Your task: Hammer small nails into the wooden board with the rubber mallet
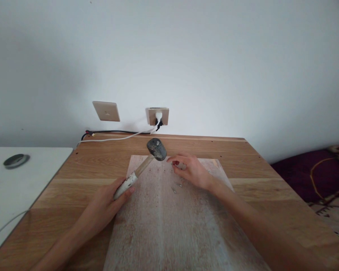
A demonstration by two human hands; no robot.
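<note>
A rubber mallet (143,165) with a dark head and a white-gripped wooden handle is held in my left hand (113,199), its head raised near the far edge of a worn whitish board (158,229). My right hand (192,171) is over the board's far part, thumb and finger pinched together. Whatever sits between those fingertips is too small to make out. Just below the right hand, a few small metal pieces (175,188) lie on the board. A row of small dark holes or marks (157,170) runs along its far end.
Under the board is a wooden table (254,188) against a white wall. Black and white cables (115,138) run along its back edge to a wall socket (158,116). At left stands a white surface (45,158) with a round dark disc (15,160). Purple cloth (305,173) lies at right.
</note>
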